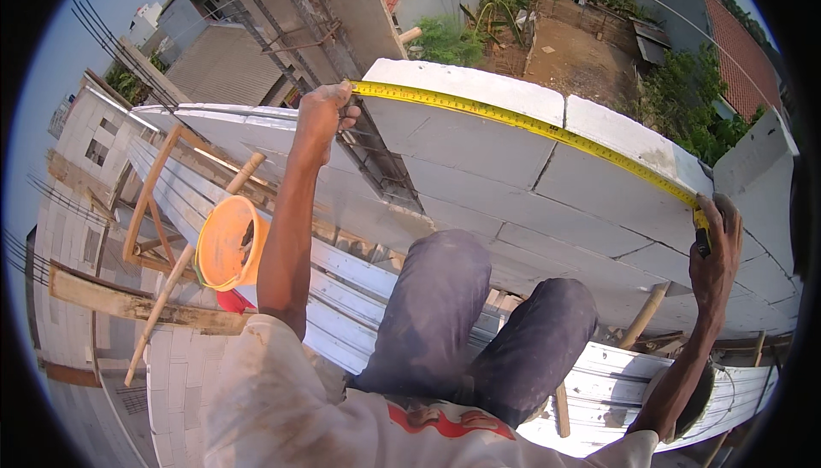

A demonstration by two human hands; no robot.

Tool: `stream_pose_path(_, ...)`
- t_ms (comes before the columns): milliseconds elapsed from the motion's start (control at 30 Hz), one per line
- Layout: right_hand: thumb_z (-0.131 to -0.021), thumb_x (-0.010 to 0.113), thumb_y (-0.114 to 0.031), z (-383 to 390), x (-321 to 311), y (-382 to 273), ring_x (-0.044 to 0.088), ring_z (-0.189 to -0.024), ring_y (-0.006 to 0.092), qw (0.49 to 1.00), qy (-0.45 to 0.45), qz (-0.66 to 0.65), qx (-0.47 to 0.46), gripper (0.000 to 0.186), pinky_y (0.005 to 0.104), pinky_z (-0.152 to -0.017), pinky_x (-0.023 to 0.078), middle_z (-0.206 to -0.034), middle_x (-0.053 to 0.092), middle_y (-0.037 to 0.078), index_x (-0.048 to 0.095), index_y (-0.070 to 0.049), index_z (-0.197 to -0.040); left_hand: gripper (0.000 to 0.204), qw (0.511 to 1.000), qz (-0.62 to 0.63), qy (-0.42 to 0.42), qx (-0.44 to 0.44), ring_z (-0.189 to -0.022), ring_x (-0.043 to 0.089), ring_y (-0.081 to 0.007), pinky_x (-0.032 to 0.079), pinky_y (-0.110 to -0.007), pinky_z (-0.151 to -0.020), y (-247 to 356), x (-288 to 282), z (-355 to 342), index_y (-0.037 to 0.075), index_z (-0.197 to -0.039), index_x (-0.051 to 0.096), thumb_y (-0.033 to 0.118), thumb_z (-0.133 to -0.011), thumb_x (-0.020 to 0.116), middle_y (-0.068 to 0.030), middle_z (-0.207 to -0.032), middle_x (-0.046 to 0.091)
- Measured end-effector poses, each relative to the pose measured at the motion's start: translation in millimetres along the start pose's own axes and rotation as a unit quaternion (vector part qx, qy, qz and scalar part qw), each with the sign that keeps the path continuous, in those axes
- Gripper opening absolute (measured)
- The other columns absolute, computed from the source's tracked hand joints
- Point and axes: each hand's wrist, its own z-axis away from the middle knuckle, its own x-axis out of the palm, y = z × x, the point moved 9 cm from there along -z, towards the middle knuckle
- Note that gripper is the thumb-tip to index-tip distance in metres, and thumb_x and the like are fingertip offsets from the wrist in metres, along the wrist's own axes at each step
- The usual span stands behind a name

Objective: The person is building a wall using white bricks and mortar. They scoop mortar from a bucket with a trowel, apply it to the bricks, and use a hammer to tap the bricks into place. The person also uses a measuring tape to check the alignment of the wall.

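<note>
A yellow tape measure (513, 119) is stretched along the top edge of a wall of white blocks (479, 156). Its end is pinched in my left hand (322, 117), beside the upright steel bars (376, 156) at the wall's left end. At the right, my right hand (718, 246) is closed round the black and yellow tape case, near the corner where another block wall (757, 169) rises. Between my hands the blade runs fairly straight, against the upper edge of the blocks. My fingers partly cover the case.
Below my knees lies a platform of corrugated metal sheets (342, 293). An orange bucket (224, 250) stands left of my left forearm. Wooden poles (158, 314) and a timber frame (141, 203) are farther left. Beyond the wall, the ground (573, 62) lies far below, with trees and roofs.
</note>
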Motion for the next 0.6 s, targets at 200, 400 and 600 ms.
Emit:
stream_pose_path(200, -0.08, 0.079, 0.004, -6.0, -16.8, 17.5, 0.058, -0.126, 0.0286, 0.998, 0.034, 0.05, 0.0, 0.063, 0.0462, -0.107, 0.053, -0.136, 0.061, 0.005, 0.066, -0.026, -0.134, 0.032, 1.0, -0.013, 0.021, 0.019, -0.076, 0.064, -0.009, 0.055, -0.022, -0.063, -7.3, 11.9, -4.5, -0.003, -0.124, 0.068, 0.024, -0.108, 0.063, -0.0036, -0.093, 0.066)
stream_pose_path(400, -0.077, 0.082, 0.006, 17.6, -27.8, 86.5, 0.054, -0.133, 0.0273, 0.991, 0.054, 0.121, 0.029, 0.071, 0.045, -0.119, 0.05, -0.139, 0.059, 0.002, 0.065, -0.033, -0.133, 0.029, 0.998, -0.034, 0.027, 0.051, -0.076, 0.065, -0.0101, 0.056, -0.022, -0.063, -24.3, -0.1, -27.7, 0.001, -0.122, 0.069, 0.025, -0.107, 0.062, -0.0029, -0.094, 0.066)
stream_pose_path(600, -0.078, 0.083, 0.005, 33.5, -16.4, 128.6, 0.05, -0.139, 0.0276, 0.987, 0.051, 0.144, 0.052, 0.074, 0.0462, -0.12, 0.05, -0.143, 0.056, 0.001, 0.062, -0.039, -0.134, 0.032, 0.995, -0.068, 0.051, 0.056, -0.079, 0.065, -0.0102, 0.056, -0.024, -0.066, -11.4, 1.5, -16.2, 0.002, -0.123, 0.068, 0.03, -0.108, 0.061, -0.0032, -0.095, 0.066)
